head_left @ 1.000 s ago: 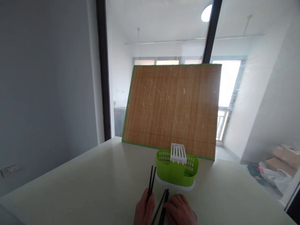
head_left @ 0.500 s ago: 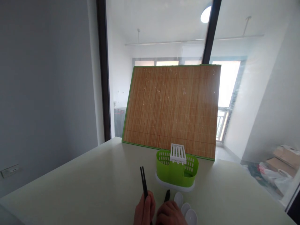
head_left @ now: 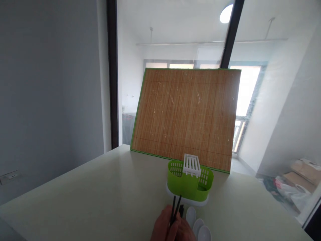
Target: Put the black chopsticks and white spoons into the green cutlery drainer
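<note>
My left hand (head_left: 163, 223) is closed around a pair of black chopsticks (head_left: 174, 210), their tips pointing up and slightly apart. Pressed close on its right is my right hand (head_left: 186, 231), its fingers curled and partly hidden by the left. Dark tips of more chopsticks (head_left: 181, 209) stick out just beyond the right hand; their lower ends are covered by it. White spoons (head_left: 191, 216) lie in a row beside the right hand. Behind the hands stands a green cutlery basket (head_left: 187, 187) on a white base, with a white slatted rack (head_left: 192, 164) across its middle.
A bamboo mat (head_left: 187, 113) with green edging leans upright at the back of the white table (head_left: 100, 194). A grey wall (head_left: 50, 83) is on the left. Cardboard boxes (head_left: 304, 175) and plastic bags sit on the floor at the right.
My left hand has moved right with the pair of chopsticks, and now meets my right hand. The chopsticks lean right instead of left. The view has shifted slightly.
</note>
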### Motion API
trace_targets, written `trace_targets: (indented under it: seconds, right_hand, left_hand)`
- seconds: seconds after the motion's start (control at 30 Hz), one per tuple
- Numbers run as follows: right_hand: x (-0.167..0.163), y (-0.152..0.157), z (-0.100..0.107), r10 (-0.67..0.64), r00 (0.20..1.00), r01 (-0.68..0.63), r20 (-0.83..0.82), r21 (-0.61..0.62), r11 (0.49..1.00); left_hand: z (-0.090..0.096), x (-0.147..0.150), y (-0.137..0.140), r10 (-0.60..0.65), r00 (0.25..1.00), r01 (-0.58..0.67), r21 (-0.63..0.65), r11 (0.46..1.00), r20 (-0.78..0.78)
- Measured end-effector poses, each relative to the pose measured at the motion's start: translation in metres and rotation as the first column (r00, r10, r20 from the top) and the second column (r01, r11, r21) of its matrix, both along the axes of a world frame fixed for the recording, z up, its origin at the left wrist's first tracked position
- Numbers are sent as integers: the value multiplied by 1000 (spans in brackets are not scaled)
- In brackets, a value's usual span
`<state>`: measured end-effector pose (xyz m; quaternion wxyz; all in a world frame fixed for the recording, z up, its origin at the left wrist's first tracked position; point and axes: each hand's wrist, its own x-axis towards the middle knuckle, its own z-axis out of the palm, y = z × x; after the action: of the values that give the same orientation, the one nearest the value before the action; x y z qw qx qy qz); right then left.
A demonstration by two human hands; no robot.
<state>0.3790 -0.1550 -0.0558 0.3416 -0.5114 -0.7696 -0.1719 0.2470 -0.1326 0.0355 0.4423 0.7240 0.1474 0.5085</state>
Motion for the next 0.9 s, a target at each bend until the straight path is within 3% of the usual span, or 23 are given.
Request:
trace_targets:
  seconds: [0.07, 0.17, 0.3, 0.43, 0.53, 0.6, 0.73, 0.9]
  right_hand:
    - [-2, 2, -5, -47, 999, 47, 22, 10, 999]
    - [-8, 7, -13, -116, 991, 113, 61, 44, 993]
    - [-9, 8, -15, -129, 988, 121, 89, 84, 989]
    - [-3, 2, -10, -112, 980, 107, 168, 37, 994]
    - [-1, -1, -6, -119, 977, 113, 177, 44, 993]
    - [-1, -3, -2, -125, 976, 119, 176, 46, 992]
    - [0, -8, 6, -156, 970, 167, 188, -42, 985]
    - [1, -12, 10, -128, 984, 150, 124, -190, 970]
  left_hand:
    - [6, -11, 8, 41, 996, -34, 95, 995, -74]
    - [18, -28, 16, 15, 986, -1, 88, 996, -168]
    - [36, -39, 22, -181, 944, 177, -39, 983, -276]
    - [47, -41, 26, -426, 847, 369, -226, 901, -317]
    - [51, -43, 26, -516, 804, 425, -322, 846, -295]
    - [53, -45, 27, -480, 818, 390, -308, 868, -317]
    - [69, -48, 38, -305, 864, 286, -109, 952, -401]
    - [121, -43, 73, -104, 957, 96, -43, 994, -272]
